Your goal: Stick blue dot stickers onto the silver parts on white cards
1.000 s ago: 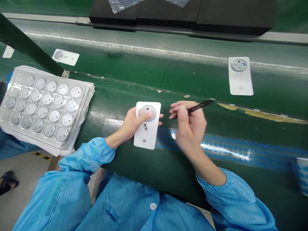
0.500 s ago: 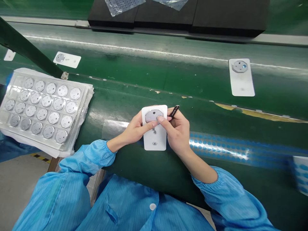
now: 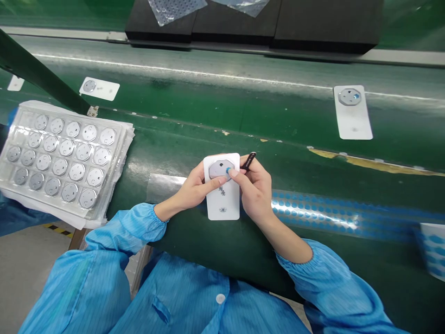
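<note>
A white card [image 3: 223,204] with dark print is upright in front of me, and a grey octagonal disc [image 3: 216,168] sits on its upper half. My left hand [image 3: 193,188] grips the card's left side, its thumb resting on the disc's lower edge. At the other side my right hand [image 3: 255,190] presses its thumb against the disc, beside a small blue dot [image 3: 227,170]. Tucked in the same hand are black tweezers [image 3: 249,161] with pale lettering; their tips are hidden behind the fingers.
At left lies a clear tray [image 3: 120,139] of grey discs. The belt carries a white card with a disc [image 3: 354,120] at right and another white card [image 3: 107,90] at left. A clear strip with blue dots [image 3: 313,213] lies right of my hands. Black blocks [image 3: 327,28] stand behind.
The blue dot on the disc now shows beside my right thumb, which has shifted slightly. My hands still hold the card and tweezers. The card at right sits slightly farther right.
</note>
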`<act>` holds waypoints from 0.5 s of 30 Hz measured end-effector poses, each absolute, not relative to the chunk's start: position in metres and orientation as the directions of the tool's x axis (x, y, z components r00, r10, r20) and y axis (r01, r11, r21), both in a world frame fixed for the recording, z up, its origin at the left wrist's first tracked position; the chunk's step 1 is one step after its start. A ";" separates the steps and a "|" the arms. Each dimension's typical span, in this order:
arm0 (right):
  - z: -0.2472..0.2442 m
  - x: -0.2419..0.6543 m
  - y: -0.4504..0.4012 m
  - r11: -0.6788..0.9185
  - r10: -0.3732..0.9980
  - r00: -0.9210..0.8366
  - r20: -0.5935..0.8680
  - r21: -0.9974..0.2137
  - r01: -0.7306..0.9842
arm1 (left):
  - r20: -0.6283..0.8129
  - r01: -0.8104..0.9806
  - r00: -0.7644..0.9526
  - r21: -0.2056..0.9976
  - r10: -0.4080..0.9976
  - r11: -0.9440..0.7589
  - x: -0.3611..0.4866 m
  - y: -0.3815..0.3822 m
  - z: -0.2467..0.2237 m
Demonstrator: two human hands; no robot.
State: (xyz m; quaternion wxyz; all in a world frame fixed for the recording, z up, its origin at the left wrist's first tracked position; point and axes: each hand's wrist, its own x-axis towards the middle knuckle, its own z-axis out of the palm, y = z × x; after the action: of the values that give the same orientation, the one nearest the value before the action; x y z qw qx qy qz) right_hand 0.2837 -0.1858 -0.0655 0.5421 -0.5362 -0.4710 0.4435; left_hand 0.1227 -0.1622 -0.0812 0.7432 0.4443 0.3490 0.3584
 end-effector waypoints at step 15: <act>-0.084 0.273 -0.199 -0.064 0.989 -0.128 -0.080 -0.990 0.123 | -0.339 -0.488 0.094 0.804 0.936 0.340 0.116 -0.129 -0.076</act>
State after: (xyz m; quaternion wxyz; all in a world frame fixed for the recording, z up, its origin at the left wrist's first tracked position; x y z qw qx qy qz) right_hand 0.2732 -0.1987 -0.0841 0.4168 -0.5122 -0.5425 0.5192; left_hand 0.1158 -0.1292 -0.0755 0.6934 0.2574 0.4352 0.5134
